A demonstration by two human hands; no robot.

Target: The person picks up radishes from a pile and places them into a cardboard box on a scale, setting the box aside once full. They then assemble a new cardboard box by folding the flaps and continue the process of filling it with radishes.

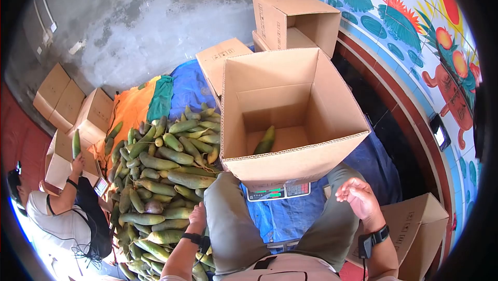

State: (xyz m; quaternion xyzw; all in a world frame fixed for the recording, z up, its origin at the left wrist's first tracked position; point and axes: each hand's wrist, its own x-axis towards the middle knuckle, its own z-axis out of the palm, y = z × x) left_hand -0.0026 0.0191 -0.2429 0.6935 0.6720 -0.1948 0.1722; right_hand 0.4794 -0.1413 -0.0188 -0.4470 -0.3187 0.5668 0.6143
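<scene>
An open cardboard box (pixel 295 161) stands in front of me on a digital scale (pixel 278 193), whose lit display faces my knees. Inside it one green radish (pixel 265 141) leans near the front wall. My left hand (pixel 197 217) is down beside my left knee at the edge of a big pile of green radishes (pixel 161 177); its fingers are mostly hidden, so I cannot tell whether it grips one. Above my right thigh my right hand (pixel 359 198) is raised, empty, with loosely bent fingers apart. Each wrist wears a dark strapped device.
On the left another person (pixel 62 213) holds up a green radish (pixel 76 143) beside more cardboard boxes (pixel 93 112). Further boxes (pixel 295 8) stand behind mine, and an open one (pixel 410 229) lies at my right. Blue sheeting (pixel 270 224) covers the floor; a painted tile wall (pixel 410 26) runs along the right.
</scene>
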